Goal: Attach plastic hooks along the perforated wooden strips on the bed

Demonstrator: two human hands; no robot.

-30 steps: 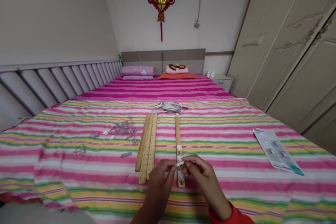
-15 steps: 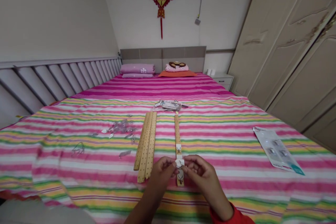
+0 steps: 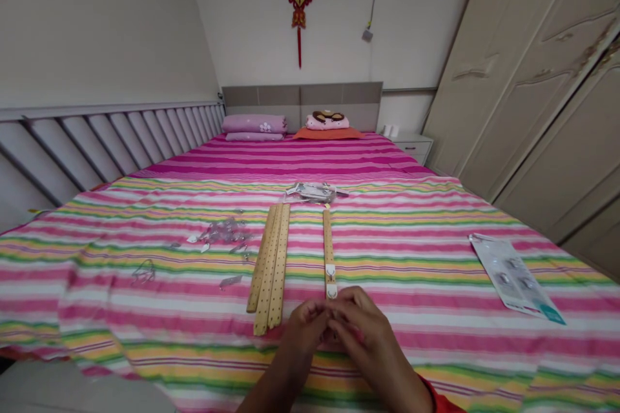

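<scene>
A narrow wooden strip with small holes [image 3: 328,235] lies lengthwise on the striped sheet in front of me. Two small white hooks sit on it: the farther hook [image 3: 330,270] and the nearer hook [image 3: 331,291]. Over the strip's near end, my left hand [image 3: 307,329] and my right hand [image 3: 362,326] meet with fingertips pinched together. Whatever they pinch is hidden behind the fingers. Left of the hands, several similar perforated wooden strips [image 3: 271,271] lie side by side, slightly fanned.
Small clear plastic pieces [image 3: 225,232] are scattered on the left. A blister pack [image 3: 516,277] lies at the right, and a clear plastic packet [image 3: 312,192] beyond the strips. Folded bedding [image 3: 254,124] rests by the headboard [image 3: 266,100]; a slatted rail [image 3: 121,135] runs along the left.
Both hands have come a little nearer to me along the strip and closed together. The nearer white hook, where the fingers were, is now uncovered; the strip's near end is covered.
</scene>
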